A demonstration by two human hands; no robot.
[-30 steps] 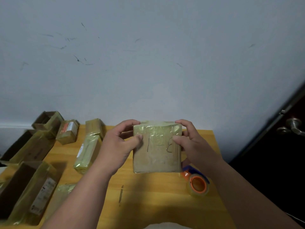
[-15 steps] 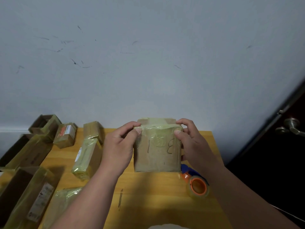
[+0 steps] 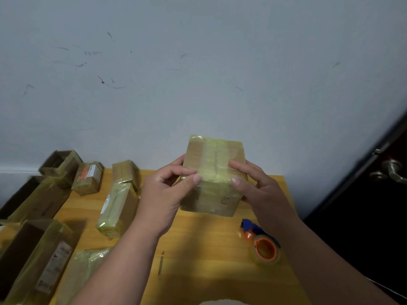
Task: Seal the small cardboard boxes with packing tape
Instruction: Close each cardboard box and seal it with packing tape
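Observation:
A small cardboard box (image 3: 214, 172) wrapped in yellowish clear tape is held above the wooden table (image 3: 198, 249), its taped top seam tipped toward me. My left hand (image 3: 164, 194) grips its left side, thumb pressing on the front top edge. My right hand (image 3: 255, 186) grips the right side, thumb on the same edge. A roll of clear packing tape (image 3: 265, 249) with an orange core and a blue dispenser lies on the table below my right wrist.
Several taped small boxes lie at the left: a long one (image 3: 117, 209), one with an orange label (image 3: 88, 178), another (image 3: 125, 172) behind. Open cartons (image 3: 33, 256) crowd the left edge. A dark door with a metal handle (image 3: 394, 170) stands at right.
Both hands have tipped the box toward me and raised it slightly, so its taped top seam now faces the camera instead of the written-on front face.

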